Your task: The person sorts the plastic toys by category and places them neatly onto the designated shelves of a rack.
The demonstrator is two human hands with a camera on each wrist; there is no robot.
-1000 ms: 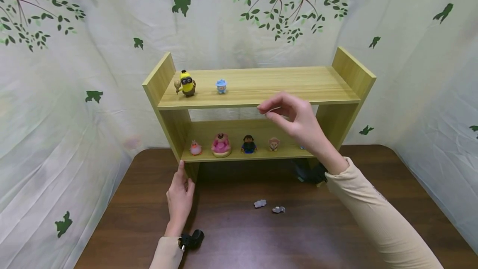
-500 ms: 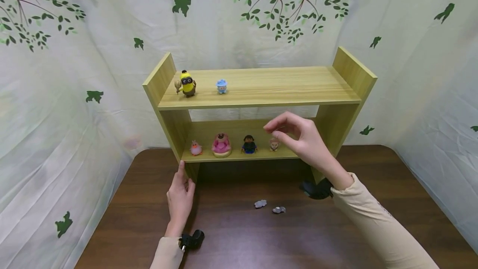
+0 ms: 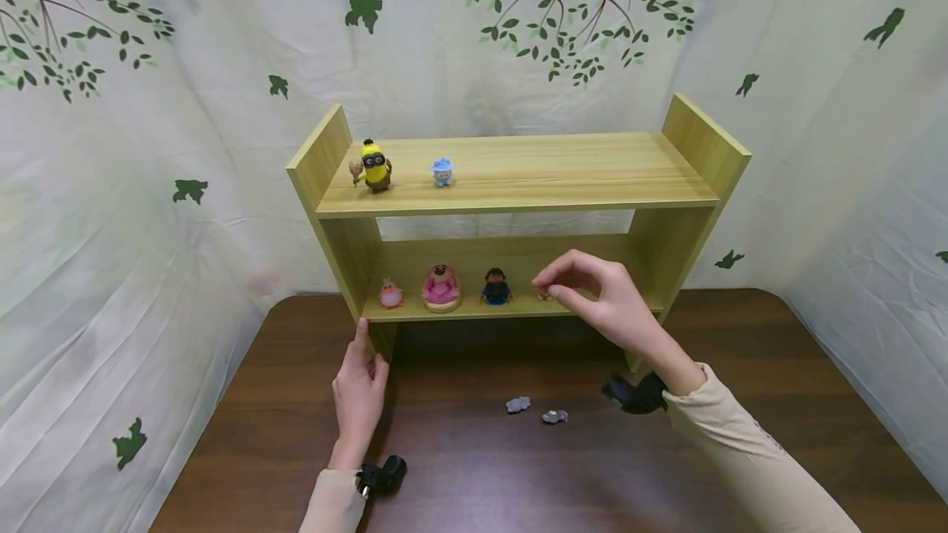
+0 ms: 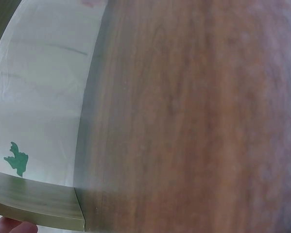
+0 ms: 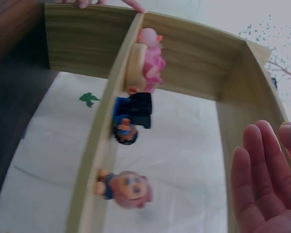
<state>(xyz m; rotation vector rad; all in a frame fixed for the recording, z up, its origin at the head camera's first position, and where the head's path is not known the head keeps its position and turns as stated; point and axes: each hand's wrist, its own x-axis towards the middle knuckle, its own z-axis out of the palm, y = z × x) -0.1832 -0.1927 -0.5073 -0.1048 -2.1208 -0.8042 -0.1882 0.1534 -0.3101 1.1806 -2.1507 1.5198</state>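
A small pink-headed figurine (image 3: 543, 296) stands on the lower shelf, partly hidden by my right hand (image 3: 603, 298). That hand hovers in front of it, thumb and index finger apart. The right wrist view shows the figurine (image 5: 129, 189) whole, clear of the right hand's fingers (image 5: 269, 160). My left hand (image 3: 359, 397) touches the front edge of the wooden shelf (image 3: 474, 209) at its lower left with a straight index finger. To the left along the lower board are a dark-haired figure (image 3: 495, 287), a pink bear figure (image 3: 441, 289) and a pale pink bird-like figure (image 3: 390, 294).
A minion figure (image 3: 374, 167) and a blue-hatted figure (image 3: 442, 172) stand on the top board's left half. Two small grey pieces (image 3: 518, 405) lie on the brown table (image 3: 474, 475) before the shelf. A leaf-printed cloth (image 3: 185, 48) hangs behind.
My right hand has come down from the top board's front edge to the lower shelf, in front of the pink-headed figurine. The left hand has stayed at the shelf's edge.
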